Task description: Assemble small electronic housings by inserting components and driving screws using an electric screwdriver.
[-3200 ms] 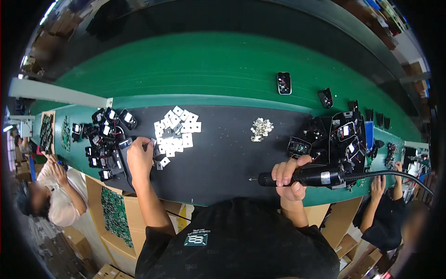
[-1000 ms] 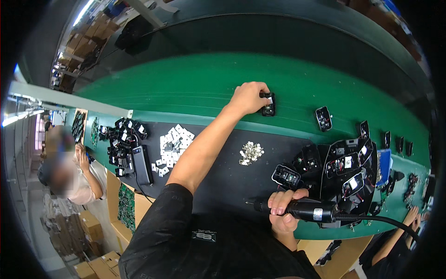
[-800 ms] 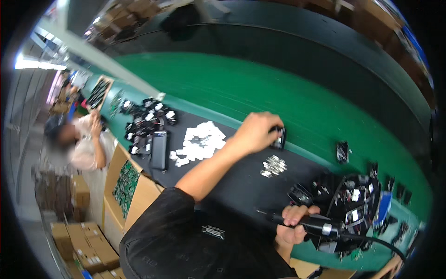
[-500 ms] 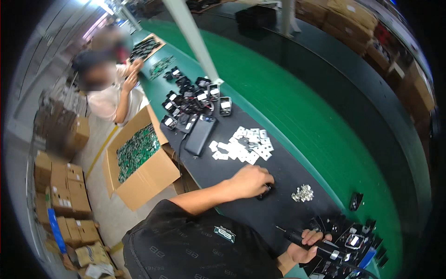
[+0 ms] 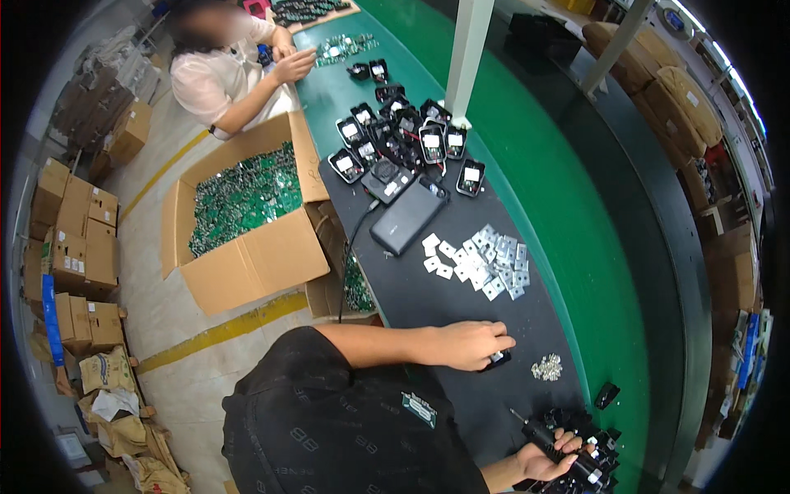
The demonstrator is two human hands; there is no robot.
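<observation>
My left hand (image 5: 476,345) is closed over a small black plastic housing (image 5: 499,359) on the dark mat, hiding most of it. In my right hand (image 5: 550,459) is a black electric screwdriver (image 5: 539,431), its thin bit pointing up and left, apart from the housing. A small heap of silver screws (image 5: 547,367) lies just right of my left hand. Beyond that hand, silver-white square plates (image 5: 494,262) are spread in a loose pile. Around the screwdriver, more black housings (image 5: 605,449) are heaped at the near right.
Farther up the bench are a black rectangular device (image 5: 409,216) with a cable beside it and a cluster of black housings (image 5: 395,136). A cardboard box (image 5: 255,267) of green circuit boards stands left of the bench. A co-worker (image 5: 239,74) sits beyond it; a white post (image 5: 469,66) rises from the bench.
The whole view has shifted, so the bench appears turned. Both hands keep their holds: the left on the housing, the right on the screwdriver. The screwdriver's bit points more steeply up.
</observation>
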